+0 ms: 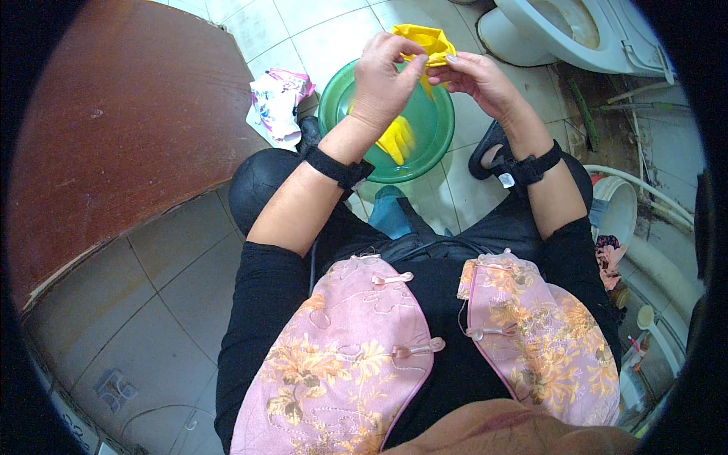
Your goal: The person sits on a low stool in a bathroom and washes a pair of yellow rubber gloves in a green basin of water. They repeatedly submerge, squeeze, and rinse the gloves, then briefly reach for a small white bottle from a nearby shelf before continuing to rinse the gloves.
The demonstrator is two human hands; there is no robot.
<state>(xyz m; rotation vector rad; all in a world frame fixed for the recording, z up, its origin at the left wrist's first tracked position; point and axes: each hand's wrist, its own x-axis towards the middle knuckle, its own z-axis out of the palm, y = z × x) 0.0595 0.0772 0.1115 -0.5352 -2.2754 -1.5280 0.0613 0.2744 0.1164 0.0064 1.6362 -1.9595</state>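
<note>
Both my hands pinch the cuff of a yellow rubber glove (422,36) above the far side of a green basin (331,149). Its opening faces up, with the rim pulled apart. My left hand (385,82) grips the cuff's left and near edge between thumb and fingers. My right hand (479,80) holds the right edge, its thumb on top. The rest of the glove hangs down, partly hidden behind my hands. Lower in the basin, a second yellow rubber glove (395,142) lies with its fingers toward me, slightly blurred.
A white and pink plastic packet (280,102) lies on the tiles left of the basin. A brown door panel (136,136) fills the left. At the far right stands a white toilet (523,34), and nearer on the right, a white bucket (616,208) beside pipes (660,265).
</note>
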